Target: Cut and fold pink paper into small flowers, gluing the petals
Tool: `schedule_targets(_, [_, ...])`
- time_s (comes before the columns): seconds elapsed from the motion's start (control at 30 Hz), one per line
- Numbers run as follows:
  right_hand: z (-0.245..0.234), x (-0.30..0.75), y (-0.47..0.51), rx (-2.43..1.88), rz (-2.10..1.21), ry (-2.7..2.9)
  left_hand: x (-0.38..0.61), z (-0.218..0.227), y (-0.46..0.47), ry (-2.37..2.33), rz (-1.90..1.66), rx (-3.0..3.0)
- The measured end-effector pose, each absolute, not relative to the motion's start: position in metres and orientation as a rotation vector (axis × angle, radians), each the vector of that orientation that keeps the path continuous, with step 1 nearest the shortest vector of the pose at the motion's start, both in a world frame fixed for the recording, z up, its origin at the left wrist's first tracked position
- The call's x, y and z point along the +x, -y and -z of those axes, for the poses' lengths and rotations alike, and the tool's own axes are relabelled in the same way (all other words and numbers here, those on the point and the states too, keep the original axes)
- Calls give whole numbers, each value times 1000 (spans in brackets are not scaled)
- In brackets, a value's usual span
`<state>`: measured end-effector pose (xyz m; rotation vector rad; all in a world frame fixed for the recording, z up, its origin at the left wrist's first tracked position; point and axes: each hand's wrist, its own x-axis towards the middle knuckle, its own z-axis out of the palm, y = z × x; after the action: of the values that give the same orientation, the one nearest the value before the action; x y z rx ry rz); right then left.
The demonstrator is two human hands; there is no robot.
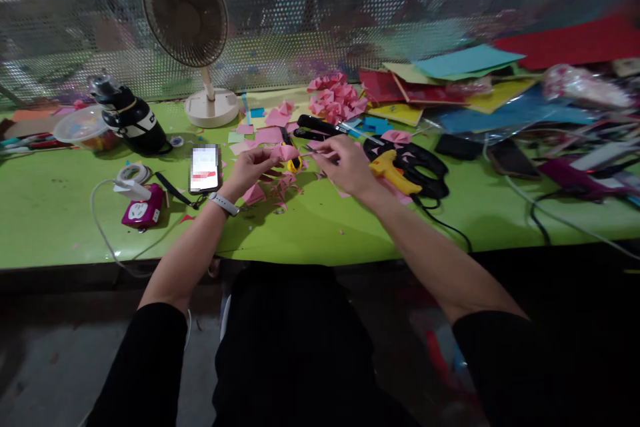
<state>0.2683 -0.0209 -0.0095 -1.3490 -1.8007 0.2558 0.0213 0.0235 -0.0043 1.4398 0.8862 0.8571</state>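
Note:
My left hand is closed, pinching a small folded piece of pink paper between thumb and fingers. Facing it, my right hand is closed around a thin pointed tool, its tip close to the paper; its exact kind is too small to tell. Just below the pink paper is a small yellow-and-black item. Pink paper scraps lie scattered on the green table under both hands. Beyond them rests a black-handled stapler-like tool. A yellow glue gun lies right of my right hand.
A fan stands at the back, beside a pile of folded pink paper. On the left are a phone, a purple power adapter and a black bottle. Coloured sheets and cables cover the right side.

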Motion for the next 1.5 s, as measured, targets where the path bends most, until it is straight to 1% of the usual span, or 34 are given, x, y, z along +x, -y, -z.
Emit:
schedule_targets(0.1, [12,313,42,-1716,40,1873,21,5,-26,-882,-938,1445])
schedule_targets(0.2, [18,348,61,-2055,151,1909,20,7,-27,-856,-950,1463])
schedule_targets(0.43, [9,361,79,-2491,171,1947,22,8,-24,-866,-913,1521])
schedule_targets(0.57, [7,359,72,-2550,108,1942,21,10,-26,-882,-909,1535])
schedule_targets(0.67, [13,359,69,-2498,108,1870,19,12,-28,-871,-912,1551])
schedule_targets(0.73, [17,361,72,-2385,142,1765,19,13,-29,-855,-915,1560])
schedule_targets(0.83, [19,365,84,-2016,173,1537,19,14,-30,-837,-934,1562])
schedule_targets(0.87, [18,366,89,-1863,134,1435,20,13,-30,-837,-942,1562])
schedule_targets(0.9, [16,366,93,-1718,47,1319,20,13,-30,-840,-951,1561])
schedule_targets(0.97, [8,362,100,-1483,-241,1073,21,13,-29,-851,-960,1559])
schedule_targets(1.07, [-10,349,105,-1264,-667,861,22,10,-27,-868,-972,1554])
schedule_targets(1.13, [-23,337,106,-1153,-799,847,23,8,-26,-887,-987,1549])
schedule_targets(1.23, [-33,324,102,-1032,-894,874,23,7,-25,-900,-1002,1540])
schedule_targets(1.4, [-13,306,86,-1121,-1198,1120,21,10,-29,-867,-1023,1531])
schedule_targets(1.5, [-4,293,71,-1146,-1246,1233,19,14,-32,-878,-1044,1571])
